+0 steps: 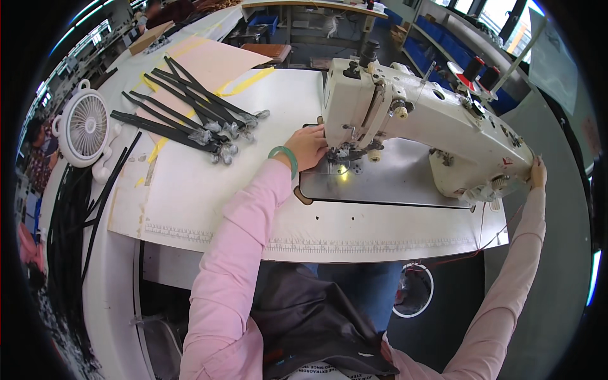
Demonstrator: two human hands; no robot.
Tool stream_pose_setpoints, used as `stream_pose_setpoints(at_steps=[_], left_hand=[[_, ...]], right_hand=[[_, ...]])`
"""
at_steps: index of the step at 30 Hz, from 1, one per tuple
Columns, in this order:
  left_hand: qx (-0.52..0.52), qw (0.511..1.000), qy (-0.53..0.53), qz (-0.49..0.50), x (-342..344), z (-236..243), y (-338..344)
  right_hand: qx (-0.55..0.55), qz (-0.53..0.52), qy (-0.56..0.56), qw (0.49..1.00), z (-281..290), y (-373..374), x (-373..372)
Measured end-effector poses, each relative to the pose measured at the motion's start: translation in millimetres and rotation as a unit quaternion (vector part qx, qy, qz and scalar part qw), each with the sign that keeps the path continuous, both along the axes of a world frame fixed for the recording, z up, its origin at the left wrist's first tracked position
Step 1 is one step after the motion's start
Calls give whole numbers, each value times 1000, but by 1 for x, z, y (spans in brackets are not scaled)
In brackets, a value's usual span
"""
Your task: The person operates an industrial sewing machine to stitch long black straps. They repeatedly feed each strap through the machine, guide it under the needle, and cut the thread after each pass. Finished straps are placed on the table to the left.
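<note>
A white industrial sewing machine [456, 104] stands on the table, its needle area lit by a small lamp. My left hand [308, 147], with a green bangle [285, 158] on the wrist, reaches in at the left of the presser foot [342, 154]. Its fingers are bent together, and the machine head hides their tips and whatever they pinch. At the far right end of the machine, my right hand [538, 172] is closed round the handwheel, which is mostly hidden. Several black straps [183, 101] with clear-wrapped ends lie on the table left of my left hand.
A white fan [83, 126] stands at the left, above more long black strips [66, 228]. Pinkish sheet material [212, 60] with yellow tape lies at the back left. Red and black thread cones [472, 69] stand behind the machine. Below the table is a white-rimmed bin [430, 294].
</note>
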State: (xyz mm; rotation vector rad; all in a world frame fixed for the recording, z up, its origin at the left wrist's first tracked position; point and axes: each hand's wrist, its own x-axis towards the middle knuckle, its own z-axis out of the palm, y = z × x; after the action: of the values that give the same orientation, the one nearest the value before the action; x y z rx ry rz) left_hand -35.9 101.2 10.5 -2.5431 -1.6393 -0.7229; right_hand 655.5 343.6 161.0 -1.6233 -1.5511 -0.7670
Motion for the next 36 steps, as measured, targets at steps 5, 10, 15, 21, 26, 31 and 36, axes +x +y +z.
stream_pose_setpoints(at_steps=[5,10,15,21,26,31,36], left_hand=[[-34,998,35,42,-12,6,-16],[68,993,49,82,-15,-2,-17],[-71,971,74,216,14,26,-56],[31,979,-111,166,14,5,-53],[35,980,-113,161,15,5,-54],[29,979,-115,167,15,7,-55],[34,977,-106,180,11,4,-56]], right_hand=[[-104,114,286,946,-60,-10,-35],[-59,125,344,929,-66,-32,-45],[-118,125,374,911,-56,-53,-62],[-50,198,500,841,-89,-48,-56],[-47,288,616,732,-109,-67,-87],[-104,176,482,852,-48,-39,-61],[-127,134,464,867,-52,-34,-63]])
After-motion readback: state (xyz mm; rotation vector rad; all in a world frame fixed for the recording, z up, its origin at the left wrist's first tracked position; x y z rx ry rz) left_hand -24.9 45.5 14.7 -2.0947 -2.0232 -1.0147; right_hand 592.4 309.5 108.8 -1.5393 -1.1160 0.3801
